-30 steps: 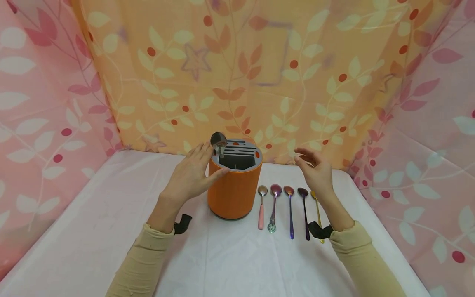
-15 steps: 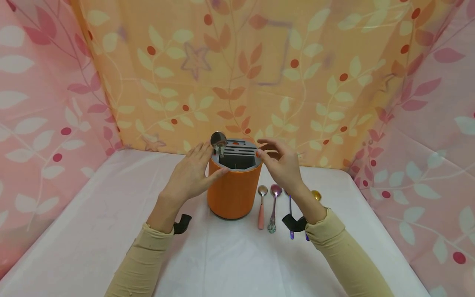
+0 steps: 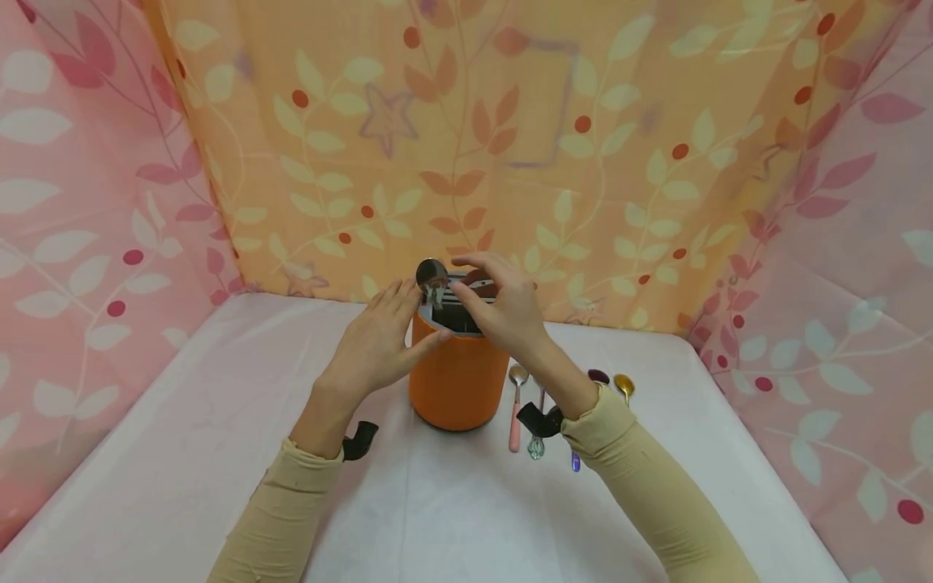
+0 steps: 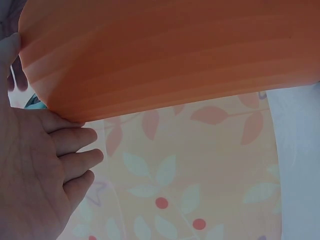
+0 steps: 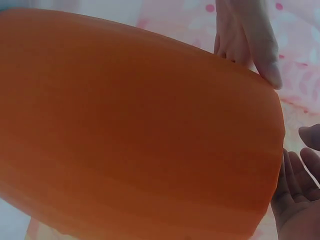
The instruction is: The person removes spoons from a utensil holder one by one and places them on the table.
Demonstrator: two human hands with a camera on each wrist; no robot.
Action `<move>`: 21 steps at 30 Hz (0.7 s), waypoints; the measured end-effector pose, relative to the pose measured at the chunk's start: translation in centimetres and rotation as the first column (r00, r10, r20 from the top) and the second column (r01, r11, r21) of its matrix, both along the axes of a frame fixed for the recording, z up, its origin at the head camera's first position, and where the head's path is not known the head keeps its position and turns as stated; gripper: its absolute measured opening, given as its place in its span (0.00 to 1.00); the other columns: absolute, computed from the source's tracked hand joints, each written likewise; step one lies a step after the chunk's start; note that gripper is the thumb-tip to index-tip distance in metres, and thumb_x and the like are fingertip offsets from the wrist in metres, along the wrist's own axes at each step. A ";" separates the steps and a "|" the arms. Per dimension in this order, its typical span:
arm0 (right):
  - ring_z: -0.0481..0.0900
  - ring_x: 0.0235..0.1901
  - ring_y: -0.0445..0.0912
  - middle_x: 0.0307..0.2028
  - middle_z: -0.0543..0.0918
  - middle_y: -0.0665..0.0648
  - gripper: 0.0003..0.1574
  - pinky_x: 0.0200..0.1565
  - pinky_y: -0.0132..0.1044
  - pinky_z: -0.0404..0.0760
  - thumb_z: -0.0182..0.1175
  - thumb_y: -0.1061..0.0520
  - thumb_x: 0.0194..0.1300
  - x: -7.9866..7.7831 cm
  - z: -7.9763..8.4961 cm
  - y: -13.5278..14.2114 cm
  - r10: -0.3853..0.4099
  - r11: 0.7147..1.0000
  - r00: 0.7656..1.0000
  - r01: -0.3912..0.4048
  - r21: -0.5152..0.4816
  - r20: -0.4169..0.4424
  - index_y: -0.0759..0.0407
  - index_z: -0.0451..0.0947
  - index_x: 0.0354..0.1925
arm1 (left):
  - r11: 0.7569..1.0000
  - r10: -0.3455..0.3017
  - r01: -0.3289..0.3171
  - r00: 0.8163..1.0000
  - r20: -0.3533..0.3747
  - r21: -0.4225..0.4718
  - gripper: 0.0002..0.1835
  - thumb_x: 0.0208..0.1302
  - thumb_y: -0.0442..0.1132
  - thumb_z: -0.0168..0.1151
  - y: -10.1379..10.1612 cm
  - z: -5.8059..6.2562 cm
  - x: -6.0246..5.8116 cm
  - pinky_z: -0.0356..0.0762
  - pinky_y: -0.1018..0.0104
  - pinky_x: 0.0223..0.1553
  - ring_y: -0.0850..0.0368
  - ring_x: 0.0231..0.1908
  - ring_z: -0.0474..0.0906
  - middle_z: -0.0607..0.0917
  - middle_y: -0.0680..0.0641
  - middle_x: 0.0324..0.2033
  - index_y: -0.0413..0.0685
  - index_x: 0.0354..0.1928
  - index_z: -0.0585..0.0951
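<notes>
An orange round knife-block-like holder [image 3: 459,380] with a grey slotted top stands on the table. A silver spoon [image 3: 432,275] stands in its left side, bowl up; the handle is hidden inside. My left hand [image 3: 373,344] rests against the holder's left upper side, fingers extended, thumb along the front rim; in the left wrist view its fingertips touch the orange wall [image 4: 175,55]. My right hand [image 3: 506,312] hovers over the holder's top right of the spoon, thumb and fingers apart with nothing visible between them. In the right wrist view the right hand [image 5: 300,195] is partly cut off.
Right of the holder lie a pink-handled spoon [image 3: 514,409], a spoon with an ornate handle end [image 3: 535,448], a dark spoon [image 3: 598,376] and a gold spoon [image 3: 624,385], partly covered by my right arm. White cloth [image 3: 291,486] covers the table; patterned curtains [image 3: 328,162] surround it.
My right hand has moved left from above the row of spoons, over the holder's right rim, to beside the upright spoon. The left hand and holder have stayed in place.
</notes>
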State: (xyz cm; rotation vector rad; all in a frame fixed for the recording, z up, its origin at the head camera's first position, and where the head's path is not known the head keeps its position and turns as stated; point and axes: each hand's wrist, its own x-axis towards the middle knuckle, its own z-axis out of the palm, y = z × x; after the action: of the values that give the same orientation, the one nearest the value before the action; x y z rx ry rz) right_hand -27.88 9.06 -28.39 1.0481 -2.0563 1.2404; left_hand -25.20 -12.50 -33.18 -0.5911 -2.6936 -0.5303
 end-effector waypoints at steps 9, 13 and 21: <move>0.88 0.44 0.52 0.55 0.85 0.62 0.21 0.45 0.45 0.90 0.68 0.65 0.69 -0.5 0.3 -1.8 0.024 1.000 0.999 -0.024 -0.013 0.032 0.67 0.82 0.60 | 1.000 -0.002 0.002 1.000 -0.014 0.017 0.53 0.72 0.76 0.47 -0.1 -0.1 0.0 0.48 0.43 0.80 0.40 0.80 0.49 0.58 0.37 0.80 0.41 0.81 0.58; 0.89 0.45 0.52 0.55 0.85 0.61 0.22 0.45 0.40 0.90 0.68 0.65 0.70 -0.6 0.4 -2.4 0.022 1.000 0.998 -0.022 -0.005 0.055 0.66 0.82 0.60 | 1.000 -0.006 0.006 1.000 -0.027 0.009 0.52 0.72 0.75 0.47 -0.1 -0.1 -0.1 0.49 0.42 0.80 0.39 0.80 0.51 0.58 0.36 0.80 0.41 0.81 0.58; 0.88 0.47 0.52 0.54 0.83 0.62 0.20 0.48 0.39 0.89 0.65 0.65 0.72 -1.0 0.4 -2.7 0.010 1.000 0.995 -0.011 0.005 0.097 0.65 0.81 0.60 | 1.000 -0.004 0.004 1.000 0.002 0.009 0.53 0.72 0.75 0.48 -0.1 0.1 0.0 0.47 0.44 0.80 0.40 0.81 0.49 0.56 0.38 0.80 0.40 0.82 0.56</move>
State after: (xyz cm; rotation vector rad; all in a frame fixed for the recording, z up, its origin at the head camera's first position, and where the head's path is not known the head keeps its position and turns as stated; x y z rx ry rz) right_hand -28.86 6.32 -28.04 1.0207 -2.1305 1.3158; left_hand -25.17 -12.61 -33.12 -0.5940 -2.6907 -0.5440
